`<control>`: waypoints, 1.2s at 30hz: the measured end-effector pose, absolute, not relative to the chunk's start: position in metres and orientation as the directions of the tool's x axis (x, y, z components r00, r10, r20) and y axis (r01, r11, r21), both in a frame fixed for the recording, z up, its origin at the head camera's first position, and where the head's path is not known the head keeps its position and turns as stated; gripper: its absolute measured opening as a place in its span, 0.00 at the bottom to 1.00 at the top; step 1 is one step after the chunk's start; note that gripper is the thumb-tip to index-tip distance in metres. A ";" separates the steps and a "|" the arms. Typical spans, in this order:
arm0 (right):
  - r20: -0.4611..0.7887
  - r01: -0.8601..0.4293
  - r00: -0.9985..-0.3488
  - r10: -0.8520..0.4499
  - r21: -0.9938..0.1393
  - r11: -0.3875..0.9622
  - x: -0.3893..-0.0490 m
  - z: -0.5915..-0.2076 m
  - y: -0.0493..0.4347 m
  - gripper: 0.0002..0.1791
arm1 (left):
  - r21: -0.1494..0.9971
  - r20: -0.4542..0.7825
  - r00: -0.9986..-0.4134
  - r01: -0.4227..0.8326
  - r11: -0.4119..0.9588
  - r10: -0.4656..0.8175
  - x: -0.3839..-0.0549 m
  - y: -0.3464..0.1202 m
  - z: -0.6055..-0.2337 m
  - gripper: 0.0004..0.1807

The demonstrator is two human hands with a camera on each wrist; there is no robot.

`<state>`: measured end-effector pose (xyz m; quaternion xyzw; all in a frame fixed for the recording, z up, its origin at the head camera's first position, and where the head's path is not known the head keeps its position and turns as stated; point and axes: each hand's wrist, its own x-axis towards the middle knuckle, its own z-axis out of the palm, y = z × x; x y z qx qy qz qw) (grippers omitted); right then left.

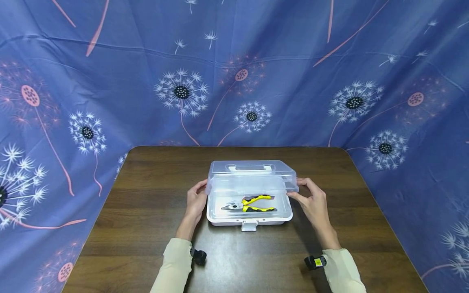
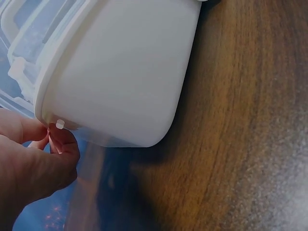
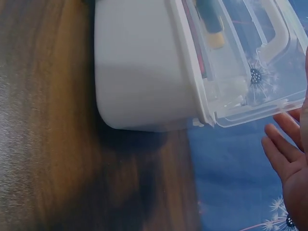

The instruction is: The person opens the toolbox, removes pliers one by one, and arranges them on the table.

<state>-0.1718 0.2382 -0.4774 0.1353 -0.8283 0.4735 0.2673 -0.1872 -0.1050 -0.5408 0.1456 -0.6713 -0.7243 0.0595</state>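
Observation:
A toolbox with a white base (image 1: 250,223) and a clear hinged lid (image 1: 253,167) stands on the table, its lid tilted up at the back. Inside, needle-nose pliers (image 1: 253,209) with yellow and black handles lie on the clear inner tray, jaws to the left. At the left edge my left hand (image 1: 196,199) pinches the lid close to the rim. On the other side, my right hand (image 1: 315,203) holds the lid's right edge, thumb in front; its lower fingers (image 3: 279,149) stay loose and apart from the plastic in the right wrist view.
Brown wooden table (image 1: 139,228) all round the box. Blue dandelion-print cloth (image 1: 293,81) hangs behind and beside it. The lid carries a white handle (image 1: 250,169); a white latch (image 1: 249,226) juts from the base's front. A teal and tan shape (image 3: 211,29) shows through the plastic.

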 end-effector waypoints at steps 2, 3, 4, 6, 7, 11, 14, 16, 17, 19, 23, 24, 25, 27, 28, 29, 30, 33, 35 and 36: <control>0.560 -0.470 -0.828 0.027 -0.721 0.509 -0.172 -0.469 0.236 0.20 | 0.988 -0.141 -0.950 -0.118 -0.099 -0.277 -0.187 -0.106 -0.540 0.18; 0.554 -0.467 -0.832 0.026 -0.724 0.508 -0.172 -0.465 0.234 0.20 | 0.988 -0.142 -0.951 -0.119 -0.098 -0.275 -0.188 -0.106 -0.541 0.18; 0.548 -0.463 -0.836 0.026 -0.730 0.504 -0.172 -0.461 0.233 0.19 | 0.988 -0.143 -0.952 -0.121 -0.097 -0.272 -0.188 -0.106 -0.540 0.18; 0.531 -0.446 -0.847 0.029 -0.739 0.505 -0.174 -0.455 0.232 0.18 | 0.987 -0.146 -0.952 -0.123 -0.098 -0.268 -0.188 -0.106 -0.540 0.18; 0.524 -0.439 -0.851 0.030 -0.743 0.505 -0.176 -0.454 0.232 0.18 | 0.987 -0.148 -0.952 -0.127 -0.097 -0.268 -0.189 -0.107 -0.540 0.18; 0.498 -0.410 -0.866 0.044 -0.758 0.507 -0.192 -0.457 0.235 0.16 | 0.989 -0.143 -0.953 -0.124 -0.086 -0.266 -0.188 -0.107 -0.540 0.17; 0.489 -0.396 -0.871 0.057 -0.765 0.508 -0.207 -0.464 0.239 0.15 | 0.989 -0.139 -0.954 -0.122 -0.077 -0.265 -0.188 -0.108 -0.541 0.17; 0.477 -0.380 -0.877 0.064 -0.768 0.516 -0.215 -0.467 0.242 0.14 | 0.990 -0.137 -0.954 -0.120 -0.078 -0.265 -0.188 -0.108 -0.541 0.18; 0.471 -0.373 -0.880 0.066 -0.768 0.521 -0.218 -0.466 0.243 0.14 | 0.990 -0.136 -0.955 -0.120 -0.076 -0.265 -0.188 -0.108 -0.542 0.18; 0.460 -0.361 -0.885 0.068 -0.772 0.523 -0.223 -0.465 0.244 0.14 | 0.989 -0.139 -0.954 -0.122 -0.080 -0.264 -0.189 -0.108 -0.542 0.18; 0.445 -0.344 -0.893 0.071 -0.774 0.531 -0.233 -0.461 0.244 0.13 | 0.990 -0.135 -0.956 -0.121 -0.069 -0.259 -0.190 -0.107 -0.543 0.18; 0.441 -0.338 -0.895 0.072 -0.773 0.537 -0.235 -0.460 0.244 0.13 | 0.990 -0.135 -0.956 -0.122 -0.067 -0.259 -0.190 -0.107 -0.543 0.18; 0.435 -0.330 -0.897 0.075 -0.773 0.543 -0.237 -0.459 0.244 0.14 | 0.991 -0.134 -0.957 -0.121 -0.064 -0.259 -0.190 -0.107 -0.542 0.18; 0.426 -0.314 -0.901 0.078 -0.766 0.561 -0.242 -0.458 0.244 0.14 | 0.991 -0.133 -0.956 -0.121 -0.059 -0.262 -0.190 -0.108 -0.542 0.18; 0.424 -0.306 -0.902 0.080 -0.759 0.575 -0.245 -0.457 0.244 0.15 | 0.991 -0.133 -0.955 -0.121 -0.060 -0.264 -0.190 -0.108 -0.542 0.18; 0.421 -0.298 -0.903 0.082 -0.754 0.585 -0.247 -0.457 0.244 0.15 | 0.991 -0.131 -0.956 -0.120 -0.059 -0.263 -0.189 -0.108 -0.542 0.18; 0.420 -0.292 -0.904 0.085 -0.749 0.595 -0.248 -0.456 0.244 0.15 | 0.991 -0.131 -0.956 -0.119 -0.059 -0.261 -0.189 -0.108 -0.542 0.18; 0.416 -0.276 -0.904 0.094 -0.739 0.614 -0.253 -0.454 0.244 0.15 | 0.992 -0.123 -0.959 -0.111 -0.060 -0.256 -0.189 -0.108 -0.542 0.18; 0.413 -0.274 -0.906 0.094 -0.741 0.613 -0.256 -0.454 0.244 0.15 | 0.993 -0.117 -0.960 -0.103 -0.064 -0.255 -0.189 -0.108 -0.542 0.18; 0.411 -0.278 -0.907 0.092 -0.748 0.602 -0.258 -0.454 0.245 0.15 | 0.993 -0.112 -0.960 -0.099 -0.063 -0.256 -0.189 -0.109 -0.543 0.18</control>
